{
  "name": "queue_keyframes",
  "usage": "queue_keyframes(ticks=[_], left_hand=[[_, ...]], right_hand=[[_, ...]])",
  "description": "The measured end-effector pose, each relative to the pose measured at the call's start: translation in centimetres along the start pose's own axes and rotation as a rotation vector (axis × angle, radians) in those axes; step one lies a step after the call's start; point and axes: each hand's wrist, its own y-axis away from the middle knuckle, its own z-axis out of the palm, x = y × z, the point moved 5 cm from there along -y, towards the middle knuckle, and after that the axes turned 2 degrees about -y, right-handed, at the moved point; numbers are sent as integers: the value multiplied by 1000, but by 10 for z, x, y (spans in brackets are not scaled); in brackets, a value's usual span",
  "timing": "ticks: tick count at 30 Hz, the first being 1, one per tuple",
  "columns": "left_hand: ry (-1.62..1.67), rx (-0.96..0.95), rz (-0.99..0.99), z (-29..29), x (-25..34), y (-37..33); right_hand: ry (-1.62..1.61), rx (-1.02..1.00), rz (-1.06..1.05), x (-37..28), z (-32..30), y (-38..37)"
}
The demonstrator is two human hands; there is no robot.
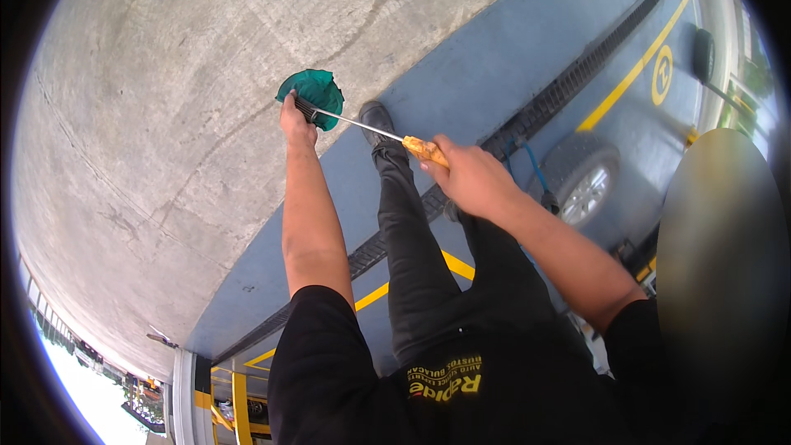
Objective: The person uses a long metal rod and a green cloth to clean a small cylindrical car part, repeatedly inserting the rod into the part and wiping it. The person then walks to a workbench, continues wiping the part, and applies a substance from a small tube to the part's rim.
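My left hand [298, 124] is stretched out ahead, its fingers closed round a small dark ribbed piece [306, 108]. A crumpled green sheet, cloth-like in look, [320, 87] spreads out around that piece; whether the two are joined I cannot tell. In my right hand [471, 180] is a long screwdriver [425, 151] with a worn orange-yellow handle and a thin metal shaft. Its shaft points left, and the tip end meets or overlaps the dark ribbed piece. The exact contact is too small to make out.
Below lies a blue painted floor [461, 58] with a dark drain grate [568, 86] and yellow lines, bordering grey concrete [189, 49]. A vehicle wheel [587, 185] stands at the right, with a blue hose [535, 166] beside it. My dark shoe [376, 119] is under the screwdriver.
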Motion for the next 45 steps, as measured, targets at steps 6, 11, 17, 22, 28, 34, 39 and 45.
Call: queue_keyframes(ticks=[6, 11, 17, 22, 28, 34, 39, 45], left_hand=[[-74, 117, 9, 0, 2, 11], [-36, 139, 23, -21, -6, -1], [31, 121, 48, -42, -11, -17], [-66, 67, 25, -26, -2, -5], [-33, 141, 30, -9, -2, 13], [-95, 164, 42, -17, -9, 10], [-85, 192, 25, -13, -6, 21], [-49, 160, -24, -30, -11, 5]], right_hand=[[23, 8, -1, -5, -1, 1], [27, 24, -55, -8, 3, 2], [16, 33, -90, -8, 7, 1], [8, 34, -82, -8, 5, 0], [46, 14, -55, -4, 1, 0], [36, 21, -76, -2, 0, 1], [39, 26, -75, -3, 4, 2], [58, 20, -100, -7, 7, 0]])
